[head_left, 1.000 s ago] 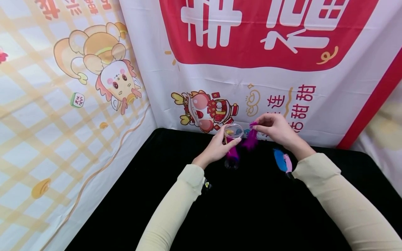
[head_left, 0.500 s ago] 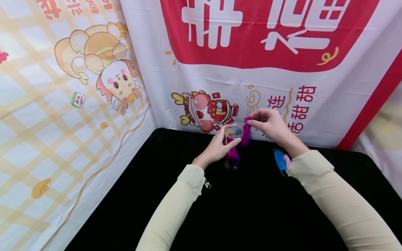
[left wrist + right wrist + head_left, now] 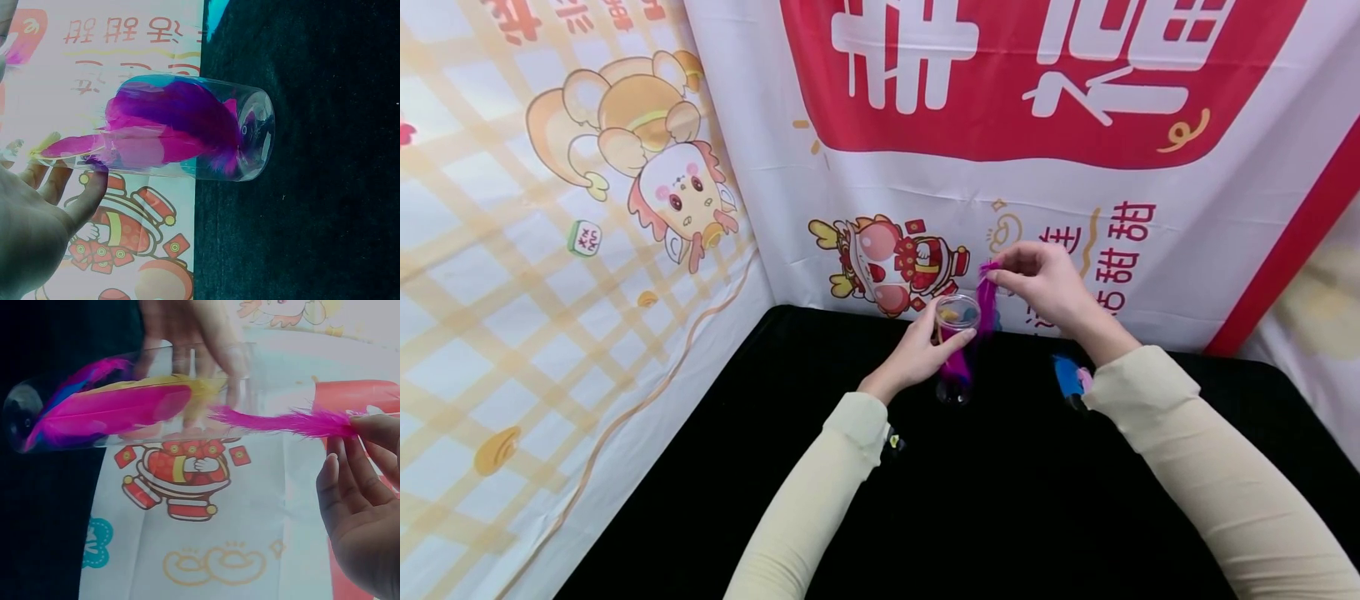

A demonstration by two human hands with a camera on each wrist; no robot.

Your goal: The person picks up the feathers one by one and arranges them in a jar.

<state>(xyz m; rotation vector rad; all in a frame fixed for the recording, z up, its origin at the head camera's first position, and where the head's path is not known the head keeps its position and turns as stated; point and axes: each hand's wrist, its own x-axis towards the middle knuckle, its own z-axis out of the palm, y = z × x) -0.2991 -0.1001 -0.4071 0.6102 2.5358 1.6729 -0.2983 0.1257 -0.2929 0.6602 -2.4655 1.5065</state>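
My left hand (image 3: pixel 919 354) grips a clear plastic jar (image 3: pixel 253 134) near its open mouth. Magenta, purple, yellow and blue feathers (image 3: pixel 165 122) lie inside the jar. Between thumb and fingertips, my right hand (image 3: pixel 1041 282) pinches a magenta feather (image 3: pixel 987 304) by one end. This feather hangs beside the jar's rim in the head view, its lower end below rim height. In the right wrist view the feather's free tip overlaps the mouth end of the jar; I cannot tell whether it is inside.
A blue feather (image 3: pixel 1067 379) and a pink piece (image 3: pixel 1084 377) lie on the black tabletop (image 3: pixel 1000 500), partly hidden by the right sleeve. Printed cloth hangs behind the table (image 3: pixel 880 187) and along its left side. A small dark object with a yellow mark (image 3: pixel 895 442) shows by the left cuff.
My right hand has moved left and then up, bringing the magenta feather close to the jar's rim and raising it. The left hand and jar stay nearly still.
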